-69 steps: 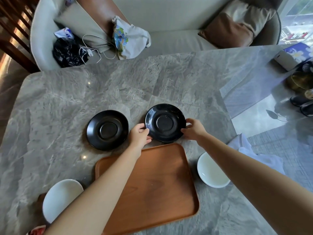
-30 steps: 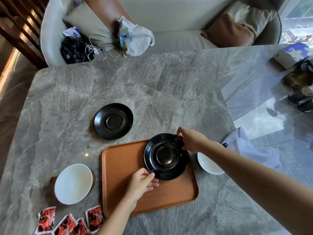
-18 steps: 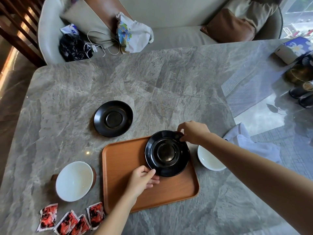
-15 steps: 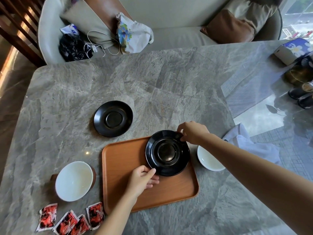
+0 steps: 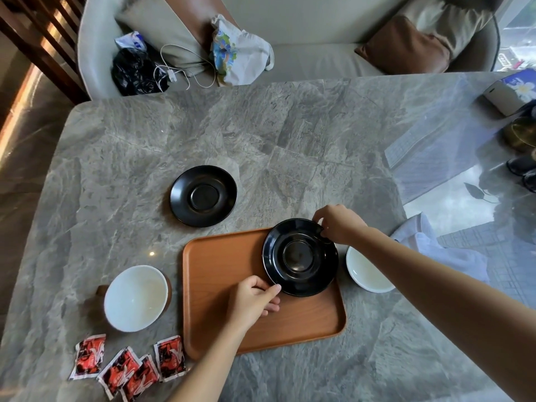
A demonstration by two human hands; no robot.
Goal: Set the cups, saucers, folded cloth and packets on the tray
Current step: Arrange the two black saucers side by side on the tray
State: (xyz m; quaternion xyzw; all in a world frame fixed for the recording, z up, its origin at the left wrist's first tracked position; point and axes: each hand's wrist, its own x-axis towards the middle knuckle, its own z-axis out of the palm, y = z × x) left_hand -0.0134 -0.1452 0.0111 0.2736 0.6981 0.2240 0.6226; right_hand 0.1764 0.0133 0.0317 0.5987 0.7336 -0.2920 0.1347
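A black saucer (image 5: 300, 256) lies in the far right corner of the wooden tray (image 5: 220, 274). My left hand (image 5: 253, 300) pinches its near left rim and my right hand (image 5: 340, 224) pinches its far right rim. A second black saucer (image 5: 203, 195) sits on the table beyond the tray. One white cup (image 5: 135, 297) stands left of the tray, another white cup (image 5: 367, 274) right of it, partly under my right forearm. Several red packets (image 5: 127, 367) lie near the front left. A white cloth (image 5: 435, 248) lies crumpled at the right.
The grey marble table (image 5: 261, 140) ends at a sofa with bags, a cable and cushions (image 5: 403, 47). A white box (image 5: 510, 94) and dark objects sit at the far right edge.
Both hands carried the black saucer from the table beyond the tray onto the tray's far right corner, where it has settled. The view shifted slightly.
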